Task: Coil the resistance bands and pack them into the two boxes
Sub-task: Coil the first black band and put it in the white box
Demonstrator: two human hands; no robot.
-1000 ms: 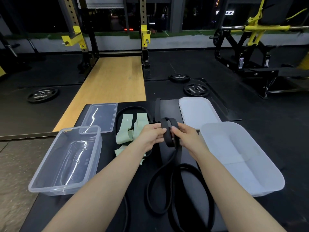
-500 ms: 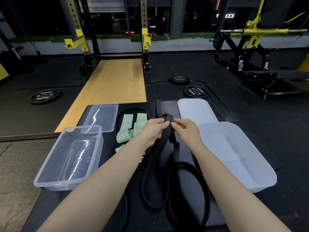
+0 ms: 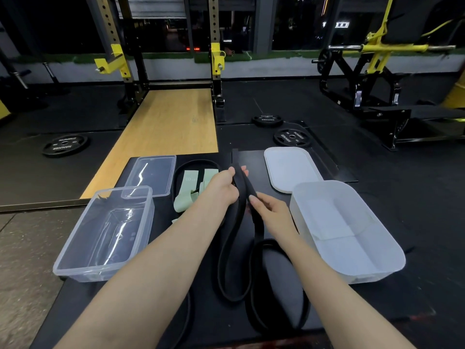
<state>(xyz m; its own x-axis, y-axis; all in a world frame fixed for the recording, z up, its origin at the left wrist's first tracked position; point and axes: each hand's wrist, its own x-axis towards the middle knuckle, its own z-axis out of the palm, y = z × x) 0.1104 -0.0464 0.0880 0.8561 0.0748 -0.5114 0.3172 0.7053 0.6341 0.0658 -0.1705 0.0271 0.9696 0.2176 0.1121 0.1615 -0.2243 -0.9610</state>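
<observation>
A long black resistance band [image 3: 227, 253] runs down the middle of the black table. My left hand [image 3: 224, 186] grips its upper fold, and my right hand [image 3: 270, 210] pinches the strap just below. The rest of the band hangs in loose loops toward the near edge. Pale green bands [image 3: 187, 195] lie behind my left hand, inside another black band loop [image 3: 198, 162]. A clear box [image 3: 75, 258] stands empty at the left. A white box [image 3: 392, 250] stands at the right.
The clear lid [image 3: 153, 172] lies behind the clear box and the white lid [image 3: 289, 167] behind the white box. Beyond the table are a wooden platform [image 3: 171, 122], weight plates [image 3: 64, 144] on the floor and gym racks.
My right hand has slid down the black band away from my left hand. The small coil seen a second ago has opened into a straighter fold.
</observation>
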